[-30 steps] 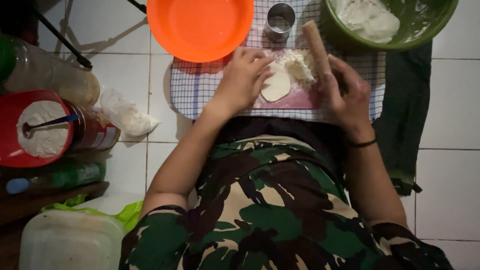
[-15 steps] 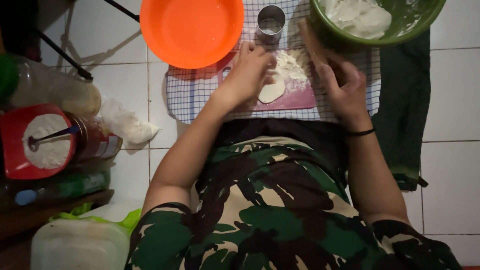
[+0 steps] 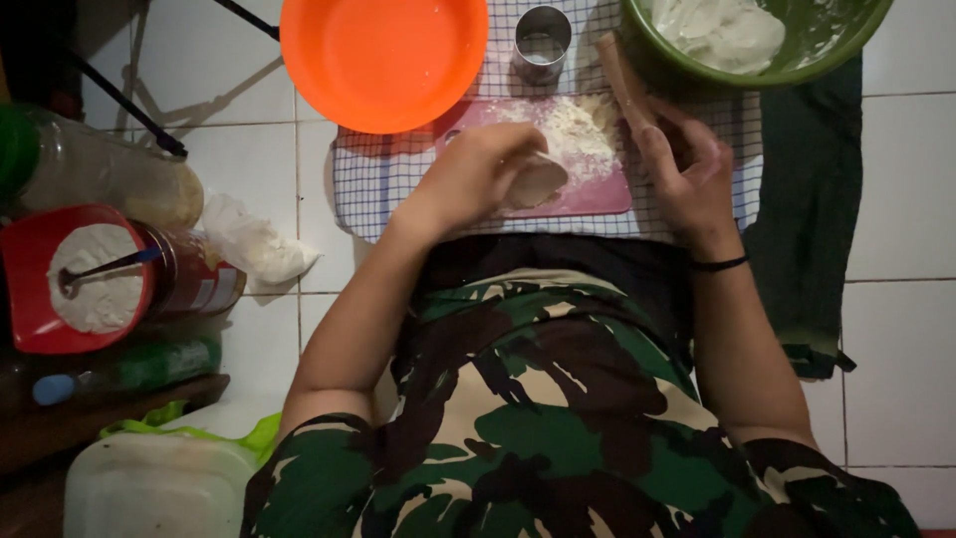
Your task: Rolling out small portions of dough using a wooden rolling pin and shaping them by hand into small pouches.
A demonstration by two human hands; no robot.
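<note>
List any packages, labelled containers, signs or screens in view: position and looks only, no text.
Red labelled can: left of the person, lying on its side behind a red lid of white powder; label red with pale patches.
Green bottle: below the can, lying down, blue cap, too dark to tell more.
Clear bottle: far left, lying on the tiles, green cap.
White plastic bag: right of the can, crumpled.
Translucent tub: bottom left, green lid.
No signs or screens.

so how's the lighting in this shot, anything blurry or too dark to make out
Head view: light falls from the top, bright on the orange bowl and the white floor tiles; the left edge and bottom corners sink into shadow. The left hand on the dough piece and the right hand on the rolling pin look slightly soft, while the camouflage shirt is dim but readable.
</note>
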